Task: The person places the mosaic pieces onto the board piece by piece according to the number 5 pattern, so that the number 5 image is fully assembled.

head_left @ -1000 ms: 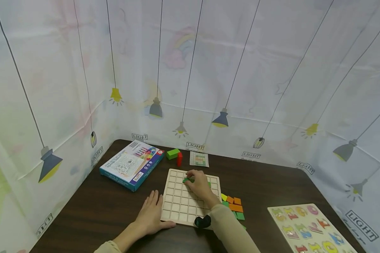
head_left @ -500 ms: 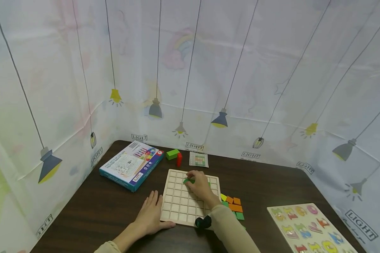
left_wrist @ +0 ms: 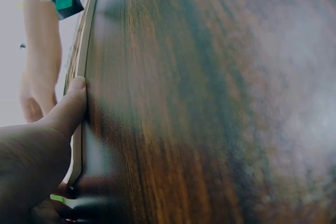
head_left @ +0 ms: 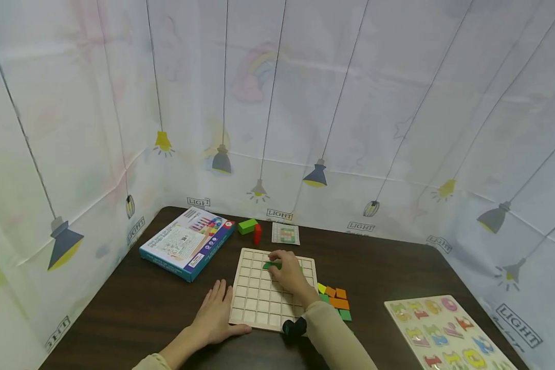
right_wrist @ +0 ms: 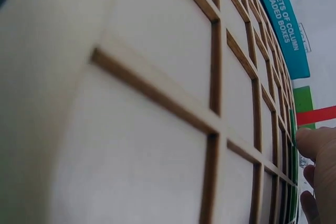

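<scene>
On the pale wooden grid board (head_left: 259, 298), the right hand (head_left: 289, 275) pinches a flat green tile (head_left: 272, 265).

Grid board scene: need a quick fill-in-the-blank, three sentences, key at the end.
1. The right hand rests on the wooden grid board, fingers at a ____ tile.
2. The left hand lies flat against the board's ____ edge.
3. The box lies to the ____ of the board.
Missing words: green; left; left
</scene>
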Motion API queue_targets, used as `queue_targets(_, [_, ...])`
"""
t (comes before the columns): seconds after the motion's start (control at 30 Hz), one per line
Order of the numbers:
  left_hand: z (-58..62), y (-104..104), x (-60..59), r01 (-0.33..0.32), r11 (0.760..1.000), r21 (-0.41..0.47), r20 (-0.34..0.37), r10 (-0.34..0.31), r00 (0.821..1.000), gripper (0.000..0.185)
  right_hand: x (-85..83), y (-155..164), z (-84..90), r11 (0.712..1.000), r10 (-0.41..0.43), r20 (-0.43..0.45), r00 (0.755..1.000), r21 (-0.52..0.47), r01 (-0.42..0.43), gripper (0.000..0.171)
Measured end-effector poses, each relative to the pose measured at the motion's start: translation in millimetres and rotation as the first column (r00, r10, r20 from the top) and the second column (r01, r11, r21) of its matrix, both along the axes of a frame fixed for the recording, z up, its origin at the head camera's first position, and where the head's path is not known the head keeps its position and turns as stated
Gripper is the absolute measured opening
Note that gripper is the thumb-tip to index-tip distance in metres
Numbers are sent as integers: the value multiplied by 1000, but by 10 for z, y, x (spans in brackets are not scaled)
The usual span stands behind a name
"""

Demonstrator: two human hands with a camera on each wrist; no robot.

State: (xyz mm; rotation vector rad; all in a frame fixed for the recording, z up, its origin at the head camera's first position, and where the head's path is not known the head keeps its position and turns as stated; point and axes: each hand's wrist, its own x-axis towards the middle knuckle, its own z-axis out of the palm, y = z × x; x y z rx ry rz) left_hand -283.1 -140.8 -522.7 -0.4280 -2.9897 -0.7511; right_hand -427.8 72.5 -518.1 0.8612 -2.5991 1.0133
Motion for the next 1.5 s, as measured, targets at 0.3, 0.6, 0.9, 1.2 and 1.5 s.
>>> queue_targets(0.3, [35, -1, 11, -23, 1000, 0, -14, 23, 1000, 112, 50, 176, 81, 1000, -16, 3, 1000, -4, 16, 29])
queue_targets(0.6, [52, -7, 18, -22, 1000, -2, 6, 22, 1000, 110, 133, 544, 90, 996, -84, -9, 996, -32, 84, 29])
queue_targets(0.9, [53, -26, 10, -28, 1000, -8, 16, 28, 999, 110, 195, 997, 75, 988, -147, -46, 988, -60, 145, 25])
queue_targets(1.2, [53, -17, 10, -22, 1000, -18, -6, 22, 1000, 111, 329, 1394, 102, 965, -259, 35, 965, -26, 260, 24])
queue_targets(1.5, [72, 62, 23, -2, 1000, -30, -12, 2, 1000, 108, 502, 1757, 11, 946, -323, 25, 946, 15, 323, 19])
